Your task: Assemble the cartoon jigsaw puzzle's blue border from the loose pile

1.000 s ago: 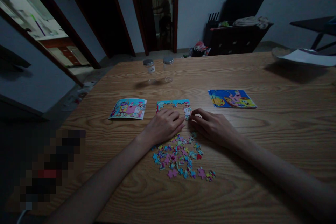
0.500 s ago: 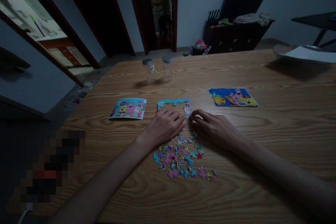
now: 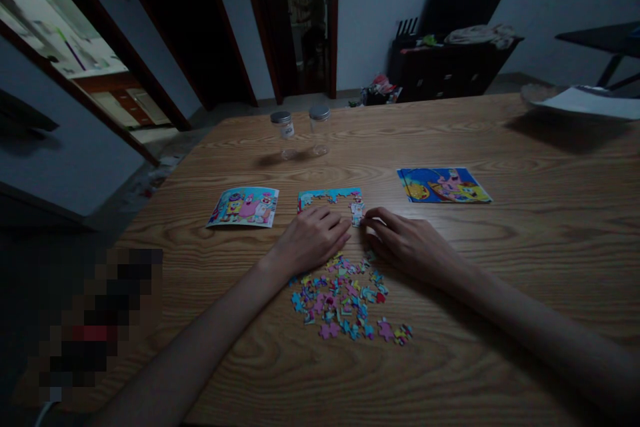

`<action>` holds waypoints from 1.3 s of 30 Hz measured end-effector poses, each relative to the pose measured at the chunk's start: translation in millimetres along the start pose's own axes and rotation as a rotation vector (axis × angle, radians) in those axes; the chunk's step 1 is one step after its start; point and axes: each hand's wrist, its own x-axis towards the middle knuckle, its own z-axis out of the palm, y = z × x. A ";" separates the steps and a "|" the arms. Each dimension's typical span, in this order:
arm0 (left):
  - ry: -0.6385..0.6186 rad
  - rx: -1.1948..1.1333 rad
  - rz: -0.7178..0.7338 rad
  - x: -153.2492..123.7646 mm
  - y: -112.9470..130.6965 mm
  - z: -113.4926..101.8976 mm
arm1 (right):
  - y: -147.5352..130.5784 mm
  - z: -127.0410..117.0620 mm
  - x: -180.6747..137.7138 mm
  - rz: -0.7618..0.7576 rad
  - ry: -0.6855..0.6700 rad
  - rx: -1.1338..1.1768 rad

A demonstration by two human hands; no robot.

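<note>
A partly built puzzle (image 3: 330, 198) lies in the middle of the wooden table (image 3: 450, 140). My left hand (image 3: 313, 239) rests palm down over its lower left part, fingers together and curved. My right hand (image 3: 407, 240) lies beside it, fingertips pinched at the puzzle's lower right edge; whether a piece is between them is hidden. A heap of several loose coloured pieces (image 3: 347, 297) sits just below both hands.
A finished cartoon picture (image 3: 244, 206) lies to the left and another (image 3: 443, 185) to the right. Two clear jars with metal lids (image 3: 300, 132) stand further back. White paper (image 3: 585, 104) lies at the far right. A person stands in the doorway (image 3: 311, 7) beyond.
My left hand has drawn back slightly toward me, uncovering a bit more of the puzzle's lower edge. My right hand has barely moved.
</note>
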 end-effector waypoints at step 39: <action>-0.038 -0.123 -0.054 -1.3 -1.0 2.2 | 11.8 -11.9 -5.7 -0.013 -0.096 0.421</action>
